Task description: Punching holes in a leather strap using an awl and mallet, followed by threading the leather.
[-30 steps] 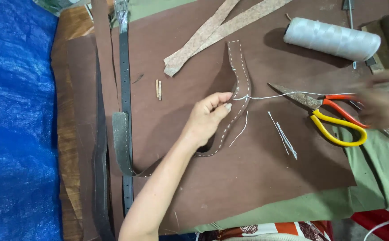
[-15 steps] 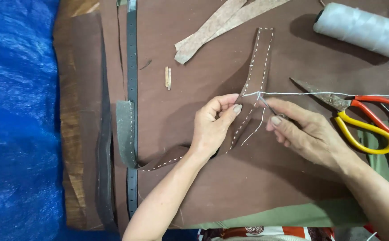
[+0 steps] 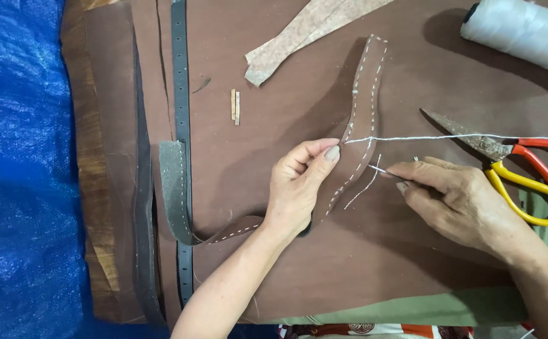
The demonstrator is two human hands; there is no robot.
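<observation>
A blue tarpaulin covers the whole left side, and beside it the worktop is spread with a large brown leather sheet, with olive cloth showing along the near edge. A long dark belt with punched holes runs from the far edge toward the near edge, close to the sheet's left side. A fat spool of white thread lies at the far right corner, two pale mottled strips lie along the far edge, and red-and-yellow-handled scissors rest at the right edge.

The brown leather strap curves through the middle of the worktop, its grey underside turned up where it loops back by the belt. White stitches already run along both of its edges for most of the visible length, so the sewing looks well advanced; I judge the row is still open where the thread leaves it.

The left hand is closed, pinching the strap's edge between thumb and fingers. The right hand is pinched on a thin needle just beside the strap. A white thread stretches from the strap toward the right edge, and a loose tail lies under it. Two small wooden sticks lie left of the strap.
</observation>
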